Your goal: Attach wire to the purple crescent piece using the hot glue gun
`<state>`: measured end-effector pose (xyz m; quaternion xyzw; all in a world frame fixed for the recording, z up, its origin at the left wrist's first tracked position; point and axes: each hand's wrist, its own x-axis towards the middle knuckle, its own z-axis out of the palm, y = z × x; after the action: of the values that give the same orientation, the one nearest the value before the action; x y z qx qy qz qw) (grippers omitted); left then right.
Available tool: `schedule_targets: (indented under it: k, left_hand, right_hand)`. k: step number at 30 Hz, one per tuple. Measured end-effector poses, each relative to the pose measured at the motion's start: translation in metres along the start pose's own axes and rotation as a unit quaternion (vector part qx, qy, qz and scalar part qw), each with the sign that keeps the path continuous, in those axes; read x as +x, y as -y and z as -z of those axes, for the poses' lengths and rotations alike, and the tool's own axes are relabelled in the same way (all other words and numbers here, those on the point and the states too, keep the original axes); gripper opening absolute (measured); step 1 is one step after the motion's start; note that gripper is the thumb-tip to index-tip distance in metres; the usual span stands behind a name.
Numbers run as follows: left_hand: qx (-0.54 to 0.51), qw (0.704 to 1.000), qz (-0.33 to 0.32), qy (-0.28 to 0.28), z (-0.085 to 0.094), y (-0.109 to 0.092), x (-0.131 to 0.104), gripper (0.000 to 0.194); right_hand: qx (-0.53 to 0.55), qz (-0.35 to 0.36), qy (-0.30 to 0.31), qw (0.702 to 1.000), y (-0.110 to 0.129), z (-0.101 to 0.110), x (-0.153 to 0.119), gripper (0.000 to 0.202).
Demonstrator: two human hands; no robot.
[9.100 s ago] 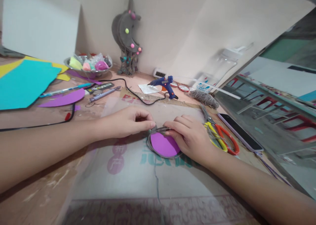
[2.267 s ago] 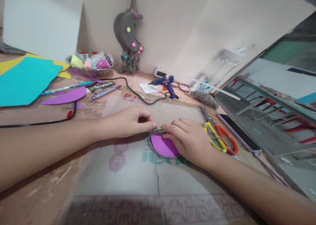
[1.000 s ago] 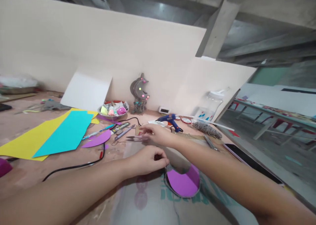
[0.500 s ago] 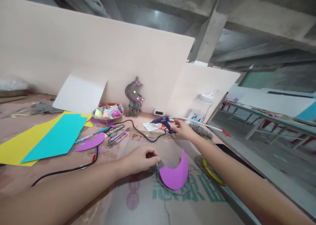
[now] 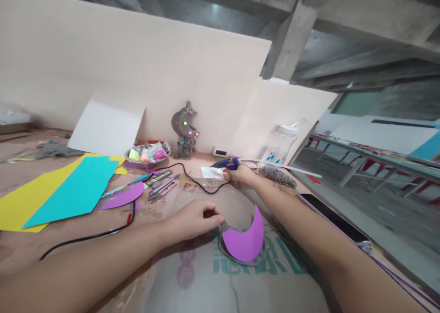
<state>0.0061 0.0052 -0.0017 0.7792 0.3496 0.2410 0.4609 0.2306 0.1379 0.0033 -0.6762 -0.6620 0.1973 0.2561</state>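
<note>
My left hand [image 5: 203, 216] pinches the left tip of a purple paper crescent [image 5: 244, 243], held over a printed cardboard sheet [image 5: 199, 276]. Grey yarn shows along the crescent's lower edge. Farther back, my right hand [image 5: 241, 173] is closed round the handle of a blue hot glue gun [image 5: 227, 163]. Its nozzle points left, above a small white paper [image 5: 211, 172]. A black cord [image 5: 206, 190] runs from the gun across the table.
A decorated grey moon [image 5: 185, 125] stands against the white board. Left are a bowl of clay packets [image 5: 147, 161], blue paper [image 5: 79, 189], yellow paper [image 5: 37, 191] and cutters [image 5: 164, 189]. Right are a yarn bundle [image 5: 277, 175], a clear jug [image 5: 283, 143] and a phone [image 5: 333, 219].
My right hand has closed round the glue gun's handle, where before it reached at it with fingertips. My left hand keeps its pinch on the crescent.
</note>
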Motion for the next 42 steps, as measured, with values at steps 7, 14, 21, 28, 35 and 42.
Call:
schedule_targets:
  k: [7,14,21,28,35,42]
  left_hand:
    - [-0.009,0.996,0.039,-0.075,0.002,-0.001,-0.002,0.018]
    - [-0.034,0.990,0.083,-0.110,0.003,0.012,0.001,0.022]
    - [0.010,0.992,0.032,-0.118,0.006,0.007,0.001,0.018]
    - [0.027,0.990,0.044,-0.129,0.007,0.005,0.001,0.019]
    - [0.012,0.991,0.040,-0.127,0.009,0.000,0.001,0.020]
    - [0.006,0.990,0.056,-0.128,0.008,0.004,0.001,0.023]
  right_hand:
    - [0.074,0.060,-0.019,0.995,0.013,0.044,-0.049,0.021]
    - [0.101,0.106,-0.044,0.988,-0.013,0.050,-0.142,0.030]
    - [0.021,0.150,-0.026,0.988,-0.029,0.031,-0.168,0.029]
    - [0.069,0.160,0.102,0.979,-0.016,0.027,-0.174,0.029]
    - [0.066,0.153,0.109,0.980,-0.016,0.025,-0.175,0.028]
    - [0.067,0.164,0.116,0.977,-0.012,0.025,-0.174,0.026]
